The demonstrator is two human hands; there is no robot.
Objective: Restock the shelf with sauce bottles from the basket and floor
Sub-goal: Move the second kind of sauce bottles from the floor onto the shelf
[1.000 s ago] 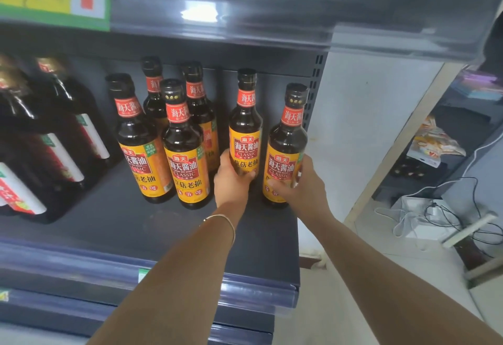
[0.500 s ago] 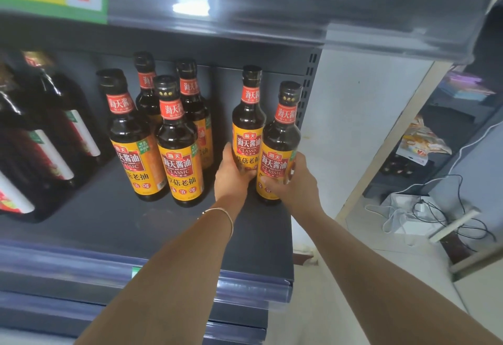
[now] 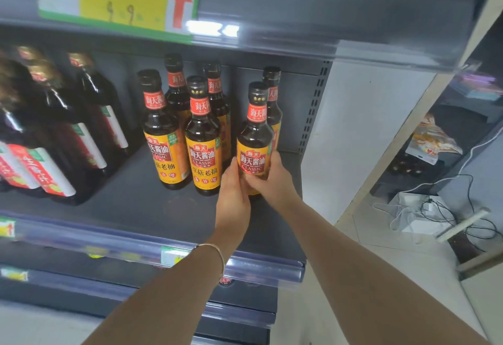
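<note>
On the dark shelf (image 3: 130, 203) stand several brown sauce bottles with orange labels and red neck bands. Both my hands hold the front right sauce bottle (image 3: 254, 138) low on its body: my left hand (image 3: 234, 192) wraps its left side and my right hand (image 3: 276, 181) its right side. This bottle stands upright near the shelf's right end. Another bottle (image 3: 272, 91) stands directly behind it, mostly hidden. To the left are two front bottles (image 3: 202, 151) (image 3: 164, 148) with two more behind them.
Larger dark bottles (image 3: 54, 140) with white and red labels fill the shelf's left part. The upper shelf edge carries a yellow price tag (image 3: 119, 4) with a red arrow. A white wall panel (image 3: 353, 132) closes the right side. Cables and a white box (image 3: 419, 217) lie on the floor.
My left hand has left the back bottle and joined my right hand on the front bottle. That bottle now stands straight in front of the back one.
</note>
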